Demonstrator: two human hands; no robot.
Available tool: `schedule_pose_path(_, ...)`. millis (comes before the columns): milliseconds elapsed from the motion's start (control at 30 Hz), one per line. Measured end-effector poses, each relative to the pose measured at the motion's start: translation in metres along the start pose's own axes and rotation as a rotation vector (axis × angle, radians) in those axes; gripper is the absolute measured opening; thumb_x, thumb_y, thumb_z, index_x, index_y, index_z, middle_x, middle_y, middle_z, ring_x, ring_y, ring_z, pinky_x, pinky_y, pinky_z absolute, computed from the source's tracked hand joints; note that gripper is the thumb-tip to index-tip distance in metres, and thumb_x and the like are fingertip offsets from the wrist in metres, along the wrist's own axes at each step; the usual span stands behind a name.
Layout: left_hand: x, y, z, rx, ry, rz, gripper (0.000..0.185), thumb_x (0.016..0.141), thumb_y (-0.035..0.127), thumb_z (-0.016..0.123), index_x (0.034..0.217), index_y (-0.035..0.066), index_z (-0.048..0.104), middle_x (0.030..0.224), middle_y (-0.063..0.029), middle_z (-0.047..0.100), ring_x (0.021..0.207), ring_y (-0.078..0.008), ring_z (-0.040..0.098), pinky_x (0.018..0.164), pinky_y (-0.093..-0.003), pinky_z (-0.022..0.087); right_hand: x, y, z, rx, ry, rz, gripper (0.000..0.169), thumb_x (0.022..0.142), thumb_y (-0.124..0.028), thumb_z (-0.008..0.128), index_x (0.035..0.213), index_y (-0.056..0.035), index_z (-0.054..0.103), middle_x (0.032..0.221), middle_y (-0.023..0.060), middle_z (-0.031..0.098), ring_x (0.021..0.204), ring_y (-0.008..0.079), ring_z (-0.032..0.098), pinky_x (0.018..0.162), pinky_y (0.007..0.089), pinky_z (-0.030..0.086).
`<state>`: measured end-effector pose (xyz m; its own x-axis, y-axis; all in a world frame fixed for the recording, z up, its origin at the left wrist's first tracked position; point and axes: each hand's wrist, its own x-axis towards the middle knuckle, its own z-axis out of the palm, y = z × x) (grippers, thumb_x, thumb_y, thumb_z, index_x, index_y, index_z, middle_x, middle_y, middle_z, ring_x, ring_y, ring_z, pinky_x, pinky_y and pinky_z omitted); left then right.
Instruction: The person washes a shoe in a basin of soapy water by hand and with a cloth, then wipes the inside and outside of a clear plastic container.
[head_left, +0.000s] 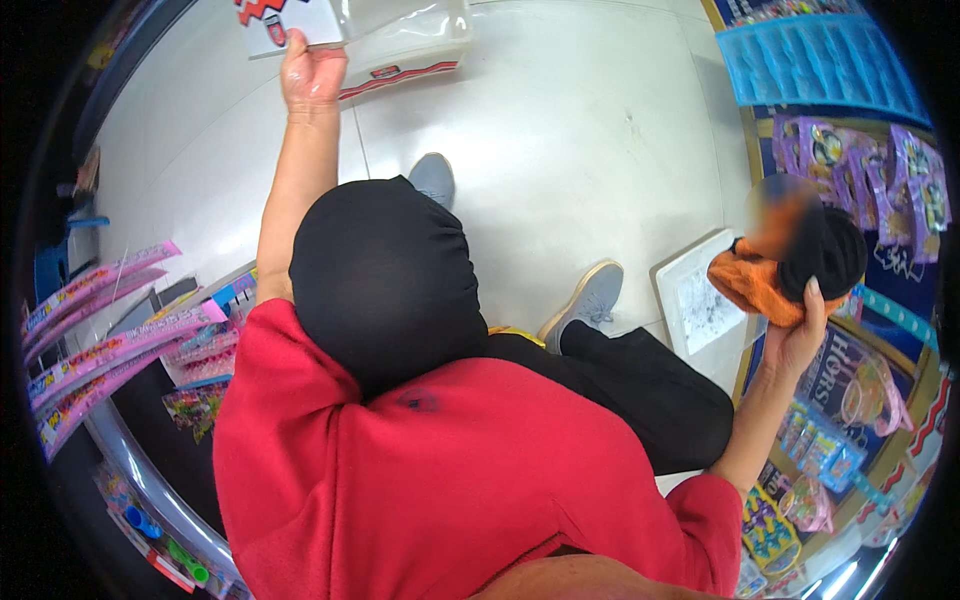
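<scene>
At the top of the view my left hand (315, 75) grips the edge of a white cardboard panel (304, 34) with a red zigzag print, the thumb lying on its face. A clear plastic box (405, 41) with a red-trimmed lower edge adjoins the panel on the right. My right hand (799, 334), out to the right, holds a bundled orange and black fabric item (757, 285). Part of that bundle is blurred, so its exact kind cannot be told. Below it, a shallow white tray (667, 296) with dark specks lies on the floor.
On the right, purple packets (829, 154) hang beneath a blue ribbed plastic tray (821, 64), with blister packs (821, 442) lower down. Long pink packets (127, 345) jut out at left, above a curved metal rail (150, 465). My bent knee (386, 277) rises between my arms.
</scene>
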<state>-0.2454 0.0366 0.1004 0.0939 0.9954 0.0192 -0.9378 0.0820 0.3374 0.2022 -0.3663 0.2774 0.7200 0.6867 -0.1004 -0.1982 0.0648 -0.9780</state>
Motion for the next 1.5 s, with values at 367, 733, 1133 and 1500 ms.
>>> schedule_pose_path(367,-0.037,-0.005,0.143,0.682,-0.156,0.001,0.032,0.097,0.011,0.044,0.126,-0.002,0.047,0.123,-0.0138,0.058,0.113,-0.0263,0.057,0.099,-0.0365,0.045,-0.009,-0.012,0.023,-0.119,-0.017,-0.188,0.052,0.083,-0.007,0.058,0.131,-0.0001,0.04,0.125,0.017,0.054,0.116,0.0295,0.055,0.103,0.0433,0.042)
schedule_pose_path(733,-0.092,-0.159,0.277,1.388,-0.947,-0.449,0.042,0.089,0.011,0.055,0.128,-0.001,0.046,0.112,-0.0147,0.061,0.088,-0.0188,0.065,0.078,-0.028,0.052,-0.021,-0.022,0.001,-0.151,0.178,-0.464,0.045,0.078,0.004,0.064,0.121,0.0032,0.051,0.112,0.0107,0.061,0.101,0.0209,0.06,0.093,0.0336,0.046)
schedule_pose_path(1133,-0.253,-0.245,0.248,0.948,-0.88,-0.368,0.038,0.085,0.004,0.053,0.121,-0.004,0.052,0.106,-0.0122,0.063,0.095,-0.0154,0.058,0.085,-0.0292,0.047,-0.025,0.004,0.043,-1.177,0.137,-0.966,0.047,0.07,-0.018,0.07,0.112,-0.003,0.056,0.103,0.0142,0.06,0.098,0.0309,0.059,0.084,0.0386,0.046)
schedule_pose_path(1500,-0.262,-0.226,0.225,0.862,-0.845,-0.194,0.04,0.08,-0.003,0.05,0.12,-0.002,0.053,0.115,-0.0075,0.059,0.104,-0.0174,0.057,0.091,-0.0306,0.044,-0.045,0.012,0.076,-1.115,-0.049,-1.019,0.039,0.064,-0.017,0.071,0.098,-0.0019,0.06,0.086,0.0166,0.061,0.08,0.0361,0.06,0.07,0.0411,0.05)
